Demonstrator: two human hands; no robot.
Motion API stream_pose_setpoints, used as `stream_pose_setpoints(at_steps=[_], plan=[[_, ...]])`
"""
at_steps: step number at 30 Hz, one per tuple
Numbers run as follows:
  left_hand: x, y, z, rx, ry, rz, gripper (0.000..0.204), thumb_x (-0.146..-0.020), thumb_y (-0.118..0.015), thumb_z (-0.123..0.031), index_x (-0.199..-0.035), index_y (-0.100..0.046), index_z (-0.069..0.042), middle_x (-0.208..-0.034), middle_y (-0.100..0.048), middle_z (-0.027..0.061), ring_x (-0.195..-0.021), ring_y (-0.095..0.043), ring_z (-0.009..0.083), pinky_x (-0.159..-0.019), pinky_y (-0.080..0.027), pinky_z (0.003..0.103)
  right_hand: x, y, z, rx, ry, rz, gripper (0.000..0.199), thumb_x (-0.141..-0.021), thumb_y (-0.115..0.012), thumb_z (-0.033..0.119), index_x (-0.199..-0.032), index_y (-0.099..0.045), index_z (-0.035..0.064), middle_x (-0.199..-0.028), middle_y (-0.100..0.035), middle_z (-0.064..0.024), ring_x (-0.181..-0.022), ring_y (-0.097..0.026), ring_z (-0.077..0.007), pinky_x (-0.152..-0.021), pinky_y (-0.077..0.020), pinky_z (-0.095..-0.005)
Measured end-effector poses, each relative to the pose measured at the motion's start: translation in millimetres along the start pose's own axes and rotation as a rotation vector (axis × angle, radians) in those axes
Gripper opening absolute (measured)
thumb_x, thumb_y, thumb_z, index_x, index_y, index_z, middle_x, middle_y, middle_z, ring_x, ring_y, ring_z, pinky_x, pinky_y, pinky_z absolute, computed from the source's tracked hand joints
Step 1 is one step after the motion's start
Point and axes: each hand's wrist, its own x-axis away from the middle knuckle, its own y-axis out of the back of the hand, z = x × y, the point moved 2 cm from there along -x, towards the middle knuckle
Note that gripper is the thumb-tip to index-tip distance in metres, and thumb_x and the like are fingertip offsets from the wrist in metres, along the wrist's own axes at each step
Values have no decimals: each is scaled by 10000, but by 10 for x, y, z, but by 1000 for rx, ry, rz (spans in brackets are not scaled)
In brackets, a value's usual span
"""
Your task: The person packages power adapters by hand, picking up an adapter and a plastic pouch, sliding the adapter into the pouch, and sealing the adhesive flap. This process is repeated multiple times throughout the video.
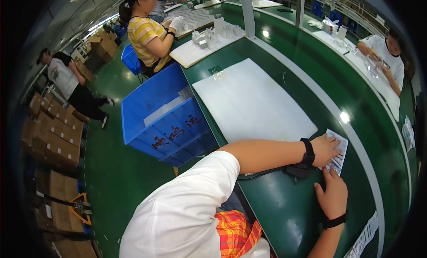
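A small printed packet or folded sheet [340, 159], pale with dark markings, lies on the green work surface at the right. My left hand [324, 150] rests flat across it with the fingers spread, the bare forearm reaching over from the left. Just nearer, my right hand [332, 195] has its fingers stretched out and its thumb apart, the fingertips at the packet's near edge. Both wrists wear black bands. Beneath my left wrist sits a dark object [297, 171], partly hidden. Neither hand grips anything that I can see.
A white mat [253, 97] lies beyond my left forearm. Left of the bench stands a blue crate [167, 124]. Another printed sheet [365, 235] lies at lower right. A person in yellow [147, 37] works at a white board [200, 53]; another person [384, 57] sits across the line.
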Motion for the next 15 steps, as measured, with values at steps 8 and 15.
stream_pose_setpoints(at_steps=[8,15], plan=[[-29,-14,39,33,6,27,536,-867,-588,-239,-1373,-489,-92,-1461,-394,207,-1357,-369,380,-1089,-310,539,-26,-17,10,37,-36,-9,554,-754,-729,150,-1258,-573,-20,-1278,-563,-275,-1115,-583,-400,-950,-472,-430],[-33,-3,32,46,0,44,528,-865,-588,-242,-1363,-494,-92,-1460,-393,207,-1361,-360,379,-1094,-295,546,-34,-1,8,18,-42,0,551,-755,-731,147,-1253,-570,-26,-1281,-563,-275,-1123,-580,-404,-958,-468,-430]])
